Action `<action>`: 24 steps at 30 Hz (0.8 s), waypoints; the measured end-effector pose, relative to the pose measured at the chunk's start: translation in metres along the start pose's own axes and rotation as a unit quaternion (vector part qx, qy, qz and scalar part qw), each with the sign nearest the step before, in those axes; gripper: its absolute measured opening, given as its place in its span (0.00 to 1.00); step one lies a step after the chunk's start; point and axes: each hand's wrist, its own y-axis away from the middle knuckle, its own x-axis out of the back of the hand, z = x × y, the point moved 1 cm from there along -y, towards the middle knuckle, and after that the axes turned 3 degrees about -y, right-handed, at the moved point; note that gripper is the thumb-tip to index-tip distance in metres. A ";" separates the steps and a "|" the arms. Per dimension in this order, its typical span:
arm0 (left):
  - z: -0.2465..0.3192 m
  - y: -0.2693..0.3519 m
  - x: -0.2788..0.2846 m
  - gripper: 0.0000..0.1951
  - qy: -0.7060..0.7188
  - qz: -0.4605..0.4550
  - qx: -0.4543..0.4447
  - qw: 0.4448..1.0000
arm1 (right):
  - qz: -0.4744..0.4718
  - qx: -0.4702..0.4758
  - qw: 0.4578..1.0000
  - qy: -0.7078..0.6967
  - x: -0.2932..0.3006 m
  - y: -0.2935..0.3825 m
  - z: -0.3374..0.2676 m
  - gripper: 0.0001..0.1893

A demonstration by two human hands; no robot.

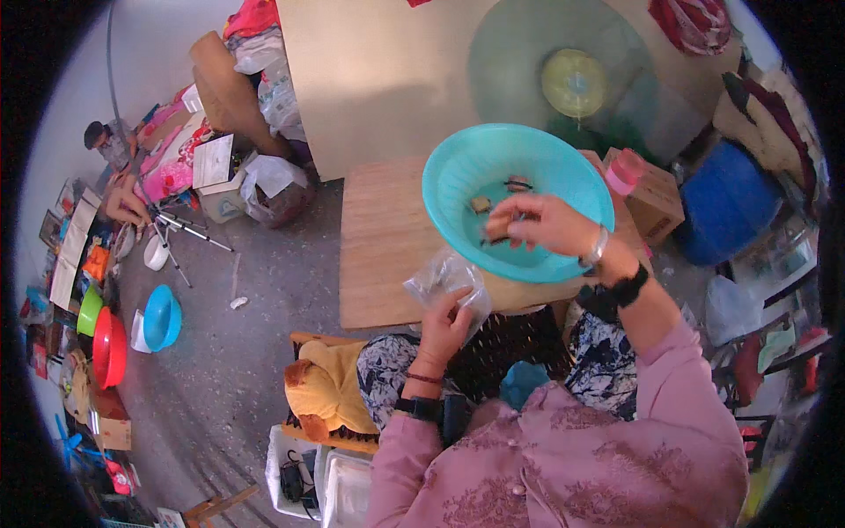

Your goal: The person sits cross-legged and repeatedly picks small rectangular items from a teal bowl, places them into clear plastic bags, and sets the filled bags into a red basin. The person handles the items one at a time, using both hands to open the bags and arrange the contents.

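A turquoise plastic basin [455, 191] stands on a wooden tabletop [379, 244] in front of me. A few small wrapped items lie in it, among them a pale one [480, 204] and a pinkish one with dark edges [518, 183]. Over the basin's near right part is my right hand [544, 224], fingers curled and motion-blurred. Something brownish shows at its fingertips, but the blur hides whether it is gripped. My left hand [445, 327] holds a clear plastic bag [449, 277] at the table's front edge, left of the basin. What the bag contains is unclear.
A pink-lidded container [624, 171] and a cardboard box [660, 211] are right of the basin. A blue tub [729, 204] stands beyond them. Left, a tripod [175, 231] stands on the floor near a seated person [119, 152]. A yellow plush cushion [327, 383] lies beside my leg.
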 end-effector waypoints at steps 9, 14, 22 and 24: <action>0.004 0.002 -0.003 0.15 0.024 0.019 0.011 0.999 | 0.057 -0.153 0.968 -0.189 -0.115 0.074 0.069 0.10; 0.014 0.006 -0.002 0.14 -0.029 0.042 -0.055 0.997 | 0.173 -0.212 0.927 -0.255 -0.124 0.072 0.104 0.13; 0.029 0.021 -0.016 0.12 -0.114 0.033 -0.038 0.992 | 0.192 -0.173 0.959 -0.119 -0.127 0.074 0.093 0.13; 0.028 0.023 -0.018 0.12 -0.099 0.031 -0.029 0.994 | 0.218 -0.079 0.973 0.008 -0.129 0.077 0.091 0.11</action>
